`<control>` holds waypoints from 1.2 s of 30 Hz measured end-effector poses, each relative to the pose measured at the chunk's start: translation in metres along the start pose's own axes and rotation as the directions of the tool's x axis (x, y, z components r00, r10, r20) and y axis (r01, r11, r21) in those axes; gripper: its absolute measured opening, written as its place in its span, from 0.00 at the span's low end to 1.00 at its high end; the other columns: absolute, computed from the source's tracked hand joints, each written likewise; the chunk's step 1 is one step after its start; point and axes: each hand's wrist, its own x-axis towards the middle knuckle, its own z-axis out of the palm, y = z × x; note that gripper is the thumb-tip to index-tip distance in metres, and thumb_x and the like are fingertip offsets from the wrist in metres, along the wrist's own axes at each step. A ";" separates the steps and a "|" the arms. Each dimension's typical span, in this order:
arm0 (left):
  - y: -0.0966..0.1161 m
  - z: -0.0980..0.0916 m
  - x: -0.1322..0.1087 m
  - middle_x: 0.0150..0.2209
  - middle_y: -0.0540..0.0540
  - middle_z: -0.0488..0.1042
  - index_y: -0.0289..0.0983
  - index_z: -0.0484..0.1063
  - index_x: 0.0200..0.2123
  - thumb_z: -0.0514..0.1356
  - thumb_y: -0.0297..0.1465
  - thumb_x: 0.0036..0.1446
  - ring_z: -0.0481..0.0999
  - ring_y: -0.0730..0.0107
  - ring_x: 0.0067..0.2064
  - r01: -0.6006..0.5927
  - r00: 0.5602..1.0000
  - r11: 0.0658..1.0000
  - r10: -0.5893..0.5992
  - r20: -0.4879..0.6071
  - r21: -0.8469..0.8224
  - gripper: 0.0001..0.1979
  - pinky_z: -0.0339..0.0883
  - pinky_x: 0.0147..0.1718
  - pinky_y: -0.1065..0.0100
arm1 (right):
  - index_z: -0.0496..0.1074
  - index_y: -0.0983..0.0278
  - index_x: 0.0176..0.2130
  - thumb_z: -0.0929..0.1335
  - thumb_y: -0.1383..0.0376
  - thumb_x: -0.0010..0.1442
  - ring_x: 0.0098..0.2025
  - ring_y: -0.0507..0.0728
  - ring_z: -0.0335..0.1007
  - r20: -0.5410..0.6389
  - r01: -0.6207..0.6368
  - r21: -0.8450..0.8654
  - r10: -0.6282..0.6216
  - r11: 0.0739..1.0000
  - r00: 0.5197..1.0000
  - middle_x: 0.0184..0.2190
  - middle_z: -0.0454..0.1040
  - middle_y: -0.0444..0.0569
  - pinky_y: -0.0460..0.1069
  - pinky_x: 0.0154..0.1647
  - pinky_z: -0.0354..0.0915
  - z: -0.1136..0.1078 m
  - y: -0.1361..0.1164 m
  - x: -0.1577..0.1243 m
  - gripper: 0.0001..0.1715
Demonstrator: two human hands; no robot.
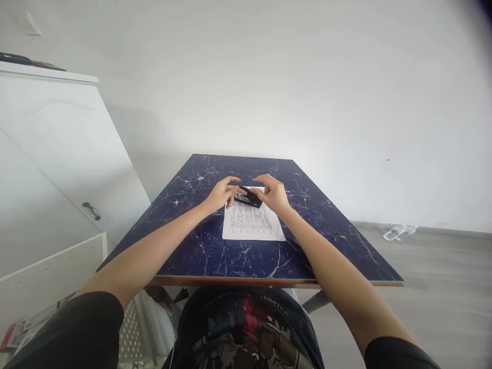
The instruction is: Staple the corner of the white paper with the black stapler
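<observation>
A black stapler (251,199) lies at a slant over the upper part of a printed sheet of paper (253,225). My left hand (223,193) is at the stapler's left end, its fingers apart and some fingertips over or against the top. At the other end is my right hand (273,193), with curved fingers apart from the thumb, which is close to or touching the stapler. Neither hand is visibly wrapped round it. Parts of the stapler and the sheet's top edge are hidden behind the fingers.
The dark blue marbled table (238,261) stands against a pale wall (269,77). On the left is a white cabinet (49,143) with a dark handle (91,210). A clear plastic item (400,232) lies on the grey floor (434,287) at right.
</observation>
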 end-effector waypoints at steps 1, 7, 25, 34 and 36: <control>0.000 0.000 -0.001 0.27 0.47 0.80 0.39 0.72 0.54 0.67 0.34 0.63 0.64 0.77 0.14 0.000 1.000 1.000 0.000 0.027 0.018 0.18 0.55 0.15 0.74 | 0.79 0.59 0.52 0.71 0.52 0.67 0.27 0.52 0.70 0.031 0.084 0.041 -0.085 0.996 0.996 0.52 0.80 0.55 0.50 0.35 0.70 -0.001 -0.004 0.000 0.20; -0.003 0.004 -0.002 0.17 0.56 0.68 0.40 0.72 0.55 0.70 0.33 0.61 0.63 0.78 0.12 0.091 0.990 0.995 -0.086 0.113 -0.035 0.20 0.54 0.15 0.74 | 0.76 0.59 0.55 0.71 0.53 0.69 0.27 0.50 0.67 0.172 0.299 0.152 -0.324 0.942 0.930 0.48 0.80 0.52 0.49 0.37 0.71 0.009 -0.014 -0.004 0.20; -0.007 0.010 -0.006 0.18 0.56 0.68 0.43 0.65 0.59 0.69 0.37 0.62 0.68 0.71 0.15 0.100 0.969 0.995 -0.103 0.224 0.022 0.25 0.59 0.18 0.71 | 0.79 0.59 0.50 0.69 0.57 0.70 0.25 0.50 0.64 0.108 0.225 0.074 -0.232 0.972 0.967 0.36 0.80 0.47 0.49 0.33 0.69 0.018 -0.020 -0.009 0.14; 0.000 -0.060 0.019 0.24 0.46 0.76 0.39 0.76 0.35 0.58 0.39 0.70 0.60 0.74 0.19 -0.045 0.951 0.884 0.180 -0.250 0.465 0.13 0.54 0.22 0.72 | 0.82 0.63 0.35 0.74 0.56 0.59 0.33 0.58 0.76 -0.192 -0.413 0.062 0.417 0.909 0.888 0.32 0.82 0.51 0.53 0.39 0.71 -0.030 0.070 0.005 0.13; -0.004 -0.099 0.021 0.23 0.47 0.74 0.40 0.74 0.29 0.62 0.33 0.66 0.69 0.67 0.26 0.041 0.909 0.740 0.250 -0.332 0.671 0.11 0.60 0.30 0.71 | 0.82 0.64 0.32 0.76 0.59 0.54 0.33 0.60 0.77 -0.240 -0.595 -0.030 0.572 0.803 0.784 0.30 0.82 0.52 0.54 0.41 0.71 -0.051 0.110 -0.004 0.10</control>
